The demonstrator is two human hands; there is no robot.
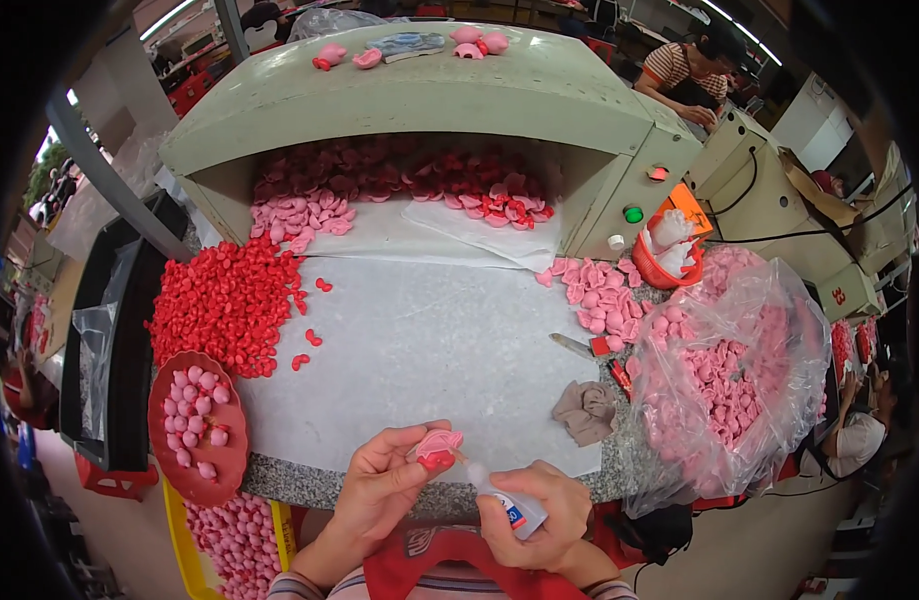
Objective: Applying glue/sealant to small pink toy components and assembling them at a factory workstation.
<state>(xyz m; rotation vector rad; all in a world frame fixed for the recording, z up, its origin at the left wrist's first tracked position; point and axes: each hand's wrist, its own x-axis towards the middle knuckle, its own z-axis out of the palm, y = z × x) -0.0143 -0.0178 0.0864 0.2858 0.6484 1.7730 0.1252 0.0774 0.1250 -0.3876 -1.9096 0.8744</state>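
Near the front edge of the table, my left hand [384, 478] pinches a small pink shell-shaped piece [441, 440] with a glossy red part [436, 461] at its lower edge. My right hand [547, 508] is wrapped round a translucent squeeze bottle [519, 508], which looks like glue. Its thin nozzle points left, up against or very close to the pink piece; actual contact I cannot tell. White paper [379, 350] covers the tabletop beyond both hands.
Left: a heap of red parts [224, 305], a red scalloped tray [229, 470] of pink balls, a yellow crate [184, 545]. Ahead: a pale green metal housing [409, 100] holding pink shells. Right: a cloth [585, 412], a knife [571, 345], a plastic bag [779, 330] of pink pieces, a red basket [659, 272].
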